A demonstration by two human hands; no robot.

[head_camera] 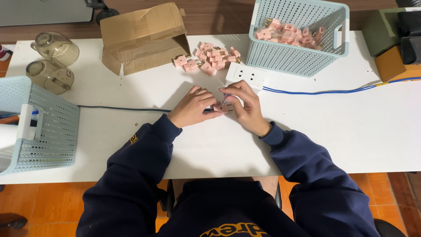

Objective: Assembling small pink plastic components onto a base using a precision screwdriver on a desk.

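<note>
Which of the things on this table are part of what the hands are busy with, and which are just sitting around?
In use: left hand and right hand together holding a pink plug piece; loose pink plugs; basket of pink plugs; white socket strip.

Lying about: torn cardboard box; two clear jugs; second basket; blue cable.

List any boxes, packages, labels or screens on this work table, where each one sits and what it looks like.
Cardboard box: far edge of the table, left of centre; brown, torn open, lying on its side.
Label: on the nearer of two smoky clear jugs at far left; small, with red in it.
Laptop-like grey slab: top left, beyond the table; no lit screen shows.
No other packages or signs.
</note>
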